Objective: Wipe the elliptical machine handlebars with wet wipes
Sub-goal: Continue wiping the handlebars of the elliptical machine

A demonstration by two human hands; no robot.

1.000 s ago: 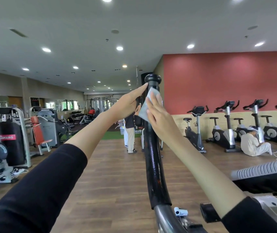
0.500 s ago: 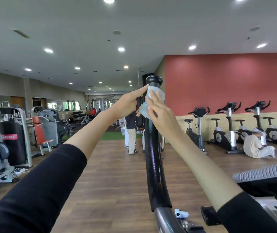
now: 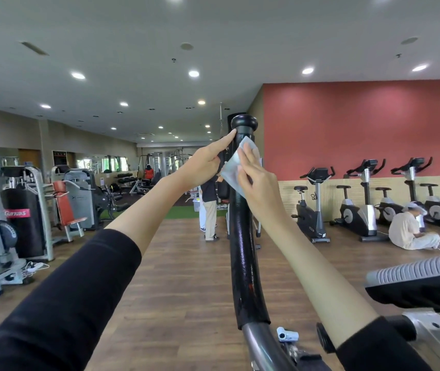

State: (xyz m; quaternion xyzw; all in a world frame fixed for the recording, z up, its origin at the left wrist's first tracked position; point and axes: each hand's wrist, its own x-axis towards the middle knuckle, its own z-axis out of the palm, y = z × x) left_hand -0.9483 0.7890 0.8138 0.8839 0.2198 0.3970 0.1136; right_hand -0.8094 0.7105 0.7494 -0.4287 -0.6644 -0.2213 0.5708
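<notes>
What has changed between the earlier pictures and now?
Very little. The right hand rubbed the wet wipe slightly up, then back down, on the handlebar below its knob. The left hand stayed, fingertip touching the handlebar; nothing was taken or released.

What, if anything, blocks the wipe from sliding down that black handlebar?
Nothing visible. The right hand presses the wipe on the handlebar under its knob; below, it is bare.

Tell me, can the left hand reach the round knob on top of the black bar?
Probably yes. The forefinger of the left hand touches the handlebar just under the round knob, with nothing between them. The right hand presses the wet wipe lower down, out of the way.
</notes>
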